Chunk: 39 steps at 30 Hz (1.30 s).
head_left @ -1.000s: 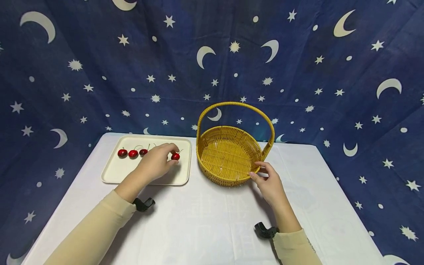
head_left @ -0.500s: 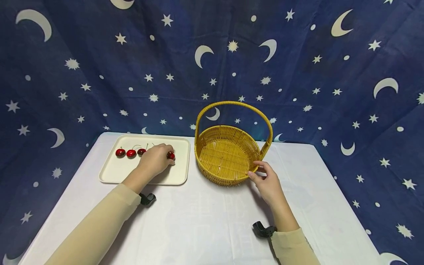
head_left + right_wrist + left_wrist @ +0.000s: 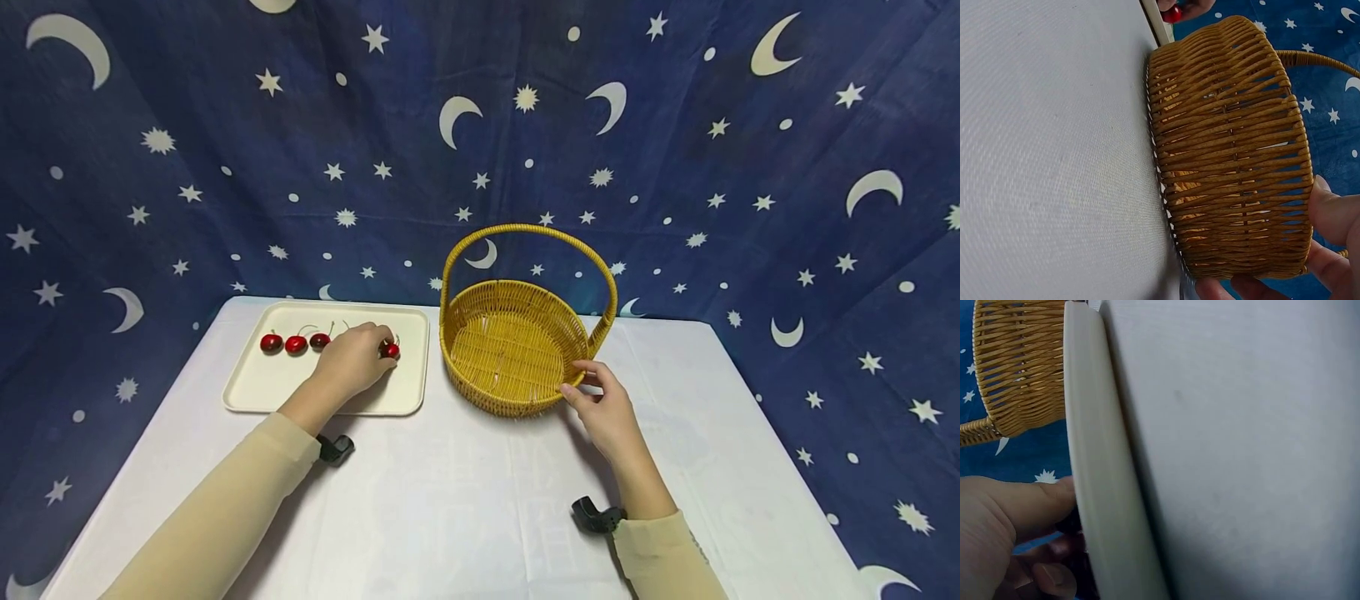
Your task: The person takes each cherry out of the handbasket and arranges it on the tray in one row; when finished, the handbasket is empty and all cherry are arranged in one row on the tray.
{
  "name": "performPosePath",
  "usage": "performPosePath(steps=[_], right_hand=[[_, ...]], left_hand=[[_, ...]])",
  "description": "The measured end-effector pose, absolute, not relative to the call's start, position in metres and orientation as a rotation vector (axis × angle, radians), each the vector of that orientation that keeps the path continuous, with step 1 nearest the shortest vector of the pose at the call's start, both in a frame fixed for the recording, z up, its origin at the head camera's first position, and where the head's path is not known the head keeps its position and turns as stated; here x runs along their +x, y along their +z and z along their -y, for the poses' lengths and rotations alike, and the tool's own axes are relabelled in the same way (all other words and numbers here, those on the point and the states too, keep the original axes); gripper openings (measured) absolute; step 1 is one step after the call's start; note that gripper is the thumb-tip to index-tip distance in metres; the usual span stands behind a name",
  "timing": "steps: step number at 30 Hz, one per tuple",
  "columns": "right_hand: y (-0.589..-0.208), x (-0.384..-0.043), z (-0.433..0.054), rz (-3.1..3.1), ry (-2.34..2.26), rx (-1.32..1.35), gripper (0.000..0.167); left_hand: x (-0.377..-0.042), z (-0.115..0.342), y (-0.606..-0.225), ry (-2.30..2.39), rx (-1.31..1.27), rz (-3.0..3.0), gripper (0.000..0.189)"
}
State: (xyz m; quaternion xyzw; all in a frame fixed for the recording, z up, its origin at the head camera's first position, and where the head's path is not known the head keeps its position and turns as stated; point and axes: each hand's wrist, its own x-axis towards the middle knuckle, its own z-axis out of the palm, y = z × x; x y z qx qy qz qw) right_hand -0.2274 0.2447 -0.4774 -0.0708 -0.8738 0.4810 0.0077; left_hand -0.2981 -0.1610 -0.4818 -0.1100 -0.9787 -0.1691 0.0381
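My left hand (image 3: 351,364) reaches over the cream tray (image 3: 251,392), thumb and fingers closed in on a dark red cherry (image 3: 392,351) near the tray's right end. In the left wrist view the tray's edge hides part of those fingers (image 3: 1054,579) and the dark fruit (image 3: 1071,521) between them. To the left, several cherries (image 3: 296,344) with stems sit in a row, the rightmost partly behind the hand. My right hand (image 3: 609,414) grips the near right rim of a yellow woven basket (image 3: 510,404), thumb on one side and fingers on the other.
A tall arched handle (image 3: 529,227) rises over the basket, which stands just right of the tray on a white-covered table (image 3: 442,508). Behind both hangs a dark blue cloth (image 3: 420,125) with moons and stars. Each wrist carries a black camera mount (image 3: 596,516).
My left hand has shifted slightly left and its thumb and fingers have drawn in around the cherry. The right hand and the basket have stayed in place.
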Motion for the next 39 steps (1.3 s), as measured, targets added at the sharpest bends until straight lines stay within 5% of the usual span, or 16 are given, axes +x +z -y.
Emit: performPosePath(steps=[39], right_hand=[[-0.478,-0.229,-0.244,2.765,1.478,-0.182,0.05]], left_hand=[[-0.273,0.192,-0.459,-0.888,-0.238,2.86,0.043]])
